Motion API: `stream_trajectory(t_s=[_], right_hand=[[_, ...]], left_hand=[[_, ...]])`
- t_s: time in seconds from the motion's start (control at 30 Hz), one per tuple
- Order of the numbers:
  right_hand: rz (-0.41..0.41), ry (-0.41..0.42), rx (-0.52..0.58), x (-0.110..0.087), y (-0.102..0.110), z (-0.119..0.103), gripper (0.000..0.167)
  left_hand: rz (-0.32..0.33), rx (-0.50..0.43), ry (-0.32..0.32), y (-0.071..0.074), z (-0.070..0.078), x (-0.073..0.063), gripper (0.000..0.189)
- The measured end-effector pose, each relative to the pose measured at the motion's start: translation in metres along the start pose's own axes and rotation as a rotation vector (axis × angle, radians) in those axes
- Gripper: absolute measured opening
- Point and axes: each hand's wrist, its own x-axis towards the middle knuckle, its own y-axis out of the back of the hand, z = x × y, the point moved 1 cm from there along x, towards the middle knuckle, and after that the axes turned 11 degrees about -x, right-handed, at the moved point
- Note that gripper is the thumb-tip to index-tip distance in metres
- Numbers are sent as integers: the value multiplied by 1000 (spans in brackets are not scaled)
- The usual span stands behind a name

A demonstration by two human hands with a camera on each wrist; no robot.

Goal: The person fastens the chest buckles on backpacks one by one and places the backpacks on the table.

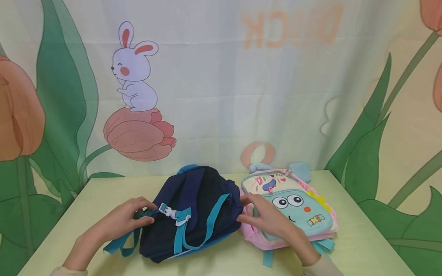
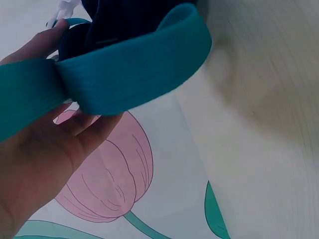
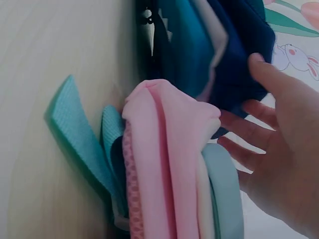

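Observation:
A navy backpack (image 1: 207,207) with teal straps lies back side up on the table. At its left end my left hand (image 1: 132,218) pinches a navy shoulder strap, and in the left wrist view a teal webbing loop (image 2: 139,69) hangs across the fingers. A white buckle (image 1: 167,210) sits just right of that hand. My right hand (image 1: 264,216) is at the other end of the navy bag, thumb and spread fingertips touching its side in the right wrist view. Close beside it, a pink and mint backpack (image 3: 167,164) overlaps part of the right fingers there.
The pink backpack's mint front pocket (image 1: 297,211) has a cartoon face, and its mint straps (image 1: 267,258) stick out onto the pale table (image 1: 114,188). A curtain (image 1: 207,96) printed with tulips and a rabbit hangs behind the table.

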Motion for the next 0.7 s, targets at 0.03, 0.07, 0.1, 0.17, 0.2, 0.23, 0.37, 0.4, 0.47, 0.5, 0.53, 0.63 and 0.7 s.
stream_trajectory(t_s=[0.03, 0.07, 0.1, 0.17, 0.2, 0.23, 0.37, 0.4, 0.47, 0.5, 0.53, 0.63, 0.7], right_hand=[[-8, 12, -26, 0, -1, 1, 48], [-18, 29, -55, 0, -2, 2, 46], [-30, 48, -91, 1, -3, 2, 45], [-53, 91, -170, 1, -6, 4, 42], [-60, 109, -205, 1, -8, 4, 41], [-65, 127, -238, 1, -9, 3, 40], [-80, 158, -301, 2, -12, 2, 35], [-85, 158, -306, 2, -12, 2, 35], [-97, 159, -303, 2, -13, 0, 36], [-103, 162, -299, 2, -14, 0, 37], [-108, 164, -297, 2, -14, -1, 37], [-116, 173, -291, 2, -17, -3, 38], [-118, 175, -292, 1, -18, -3, 38]], left_hand=[[3, 3, 3, 0, 0, 0, 33], [4, 3, 6, -1, 0, 1, 33], [6, 4, 9, -1, -1, 1, 32], [10, 2, 13, -2, -1, 1, 31], [10, 1, 12, -3, -1, 1, 31], [13, 2, 10, -4, -1, 1, 30], [12, 22, -26, -8, 0, 3, 31], [10, 28, -33, -9, 1, 4, 31], [9, 43, -41, -10, 2, 5, 30], [7, 45, -36, -11, 3, 5, 29], [7, 48, -34, -11, 4, 5, 29], [14, 53, -18, -12, 3, 4, 28], [16, 49, -17, -13, 3, 4, 28]])
